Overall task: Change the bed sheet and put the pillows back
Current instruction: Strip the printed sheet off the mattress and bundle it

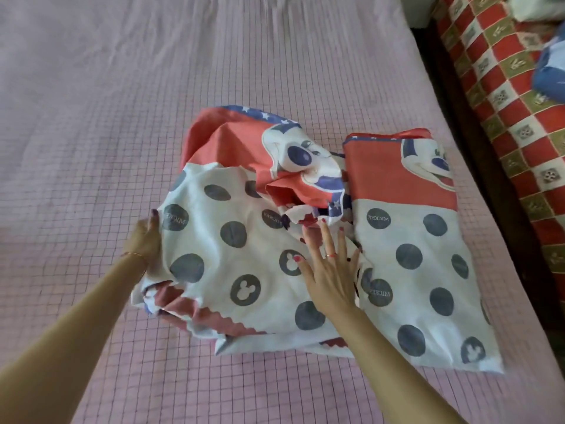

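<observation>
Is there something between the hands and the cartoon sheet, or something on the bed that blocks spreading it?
Nothing separates them: the left hand grips the bundled sheet at its left edge, and the right hand lies flat on it. On the pink checked mattress, only a folded matching piece lies, touching the bundle's right side.

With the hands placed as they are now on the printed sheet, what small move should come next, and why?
Probably lift the edge that the left hand grips and draw it leftward to unfold the printed sheet. It lies bunched on the pink checked mattress, with the right hand flat on top and a folded piece beside it.
</observation>
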